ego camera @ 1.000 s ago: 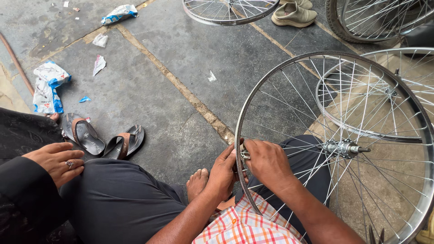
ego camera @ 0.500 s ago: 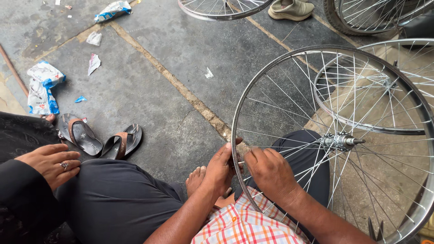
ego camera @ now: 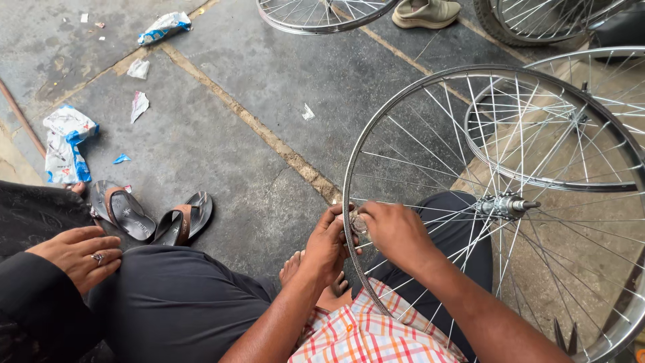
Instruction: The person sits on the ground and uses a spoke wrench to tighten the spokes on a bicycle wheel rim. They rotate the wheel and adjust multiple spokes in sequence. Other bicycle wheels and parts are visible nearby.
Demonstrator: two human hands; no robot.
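Both hands, left hand (ego camera: pixel 327 242) and right hand (ego camera: pixel 396 232), clenched on wheel rim (ego camera: pixel 349 202) between them.

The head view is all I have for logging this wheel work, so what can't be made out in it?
- Small tool or part at the rim: covered by the left hand and right hand, so its kind is unclear.
- Wheel: lower right cut off by the picture's edge.
- Bare foot: mostly behind the left forearm.
- Another person's hand: ring too small to tell.
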